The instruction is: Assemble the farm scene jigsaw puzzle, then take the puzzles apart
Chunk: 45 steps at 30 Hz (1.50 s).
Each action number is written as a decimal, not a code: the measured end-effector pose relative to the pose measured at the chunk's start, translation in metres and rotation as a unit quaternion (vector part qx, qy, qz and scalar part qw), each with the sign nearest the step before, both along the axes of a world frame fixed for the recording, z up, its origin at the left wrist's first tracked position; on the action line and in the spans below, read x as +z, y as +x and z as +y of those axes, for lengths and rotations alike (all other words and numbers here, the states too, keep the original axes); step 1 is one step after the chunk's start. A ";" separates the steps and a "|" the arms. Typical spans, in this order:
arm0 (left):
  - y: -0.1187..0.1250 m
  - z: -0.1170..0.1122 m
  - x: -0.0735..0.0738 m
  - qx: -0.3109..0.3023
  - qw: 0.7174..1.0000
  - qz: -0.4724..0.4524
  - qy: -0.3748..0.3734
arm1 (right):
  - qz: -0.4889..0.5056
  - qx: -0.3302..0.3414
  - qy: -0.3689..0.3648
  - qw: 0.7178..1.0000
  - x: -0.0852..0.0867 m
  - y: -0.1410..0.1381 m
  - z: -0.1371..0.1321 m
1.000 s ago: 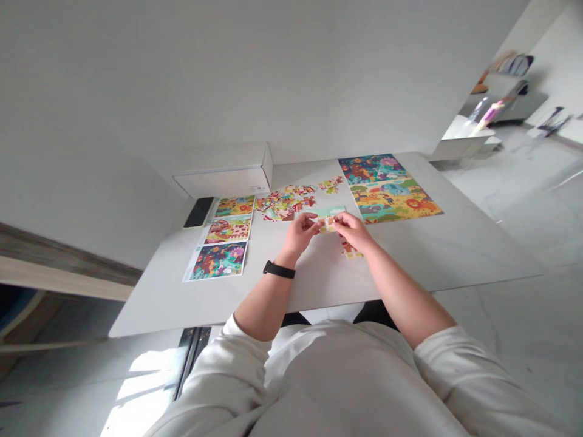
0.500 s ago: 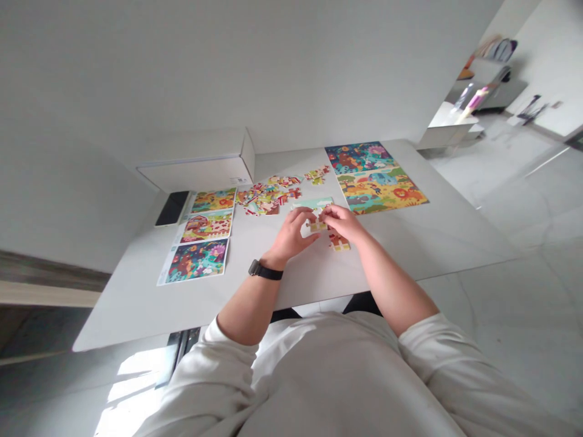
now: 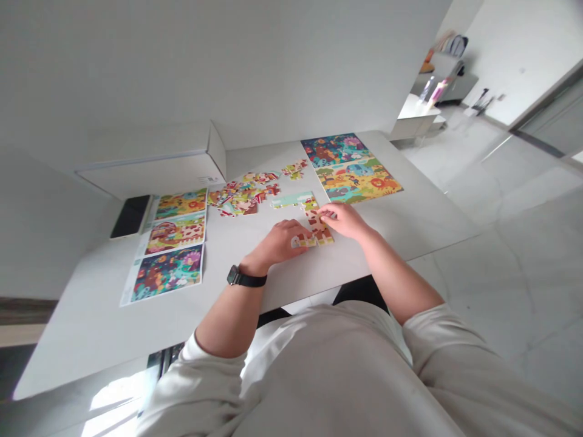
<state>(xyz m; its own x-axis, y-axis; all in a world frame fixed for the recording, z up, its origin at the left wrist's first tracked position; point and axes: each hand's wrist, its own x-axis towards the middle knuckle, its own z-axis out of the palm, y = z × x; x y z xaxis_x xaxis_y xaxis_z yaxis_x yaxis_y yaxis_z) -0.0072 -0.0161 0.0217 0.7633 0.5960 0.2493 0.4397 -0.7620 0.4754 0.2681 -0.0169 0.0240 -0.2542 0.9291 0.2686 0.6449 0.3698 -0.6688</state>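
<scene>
A partly joined jigsaw puzzle [image 3: 314,219] lies on the table, with a pale blue-green strip [image 3: 286,199] along its far side and brown-spotted pieces down its right side. My left hand [image 3: 283,244], a black watch on its wrist, has its fingers curved round a puzzle piece [image 3: 299,241] at the puzzle's near edge. Whether that piece is locked to its neighbours I cannot tell. At the puzzle's right edge, my right hand [image 3: 345,220] has thumb and fingers closed on the brown-spotted pieces; its fingertips partly hide them.
Loose puzzle pieces [image 3: 243,193] lie heaped beyond my left hand, with a smaller cluster [image 3: 295,169] farther right. Picture sheets [image 3: 168,271] and a phone [image 3: 130,216] lie at left. A white box [image 3: 159,176] stands against the wall. Two finished-looking pictures [image 3: 359,181] lie at right.
My view has shifted, so the table appears farther left. My left hand has come down from the middle of the puzzle to its near edge. My right hand stays at the right side.
</scene>
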 end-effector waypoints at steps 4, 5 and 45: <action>0.004 -0.006 0.000 0.005 0.999 0.054 -0.001 | -0.037 0.063 0.057 0.996 -0.006 0.008 -0.024; 0.005 -0.007 0.000 0.009 0.998 0.063 -0.003 | -0.040 0.072 0.069 0.994 -0.010 0.008 -0.028; 0.011 -0.008 -0.008 0.034 0.998 0.044 0.014 | -0.129 0.068 0.081 0.986 -0.034 -0.011 -0.039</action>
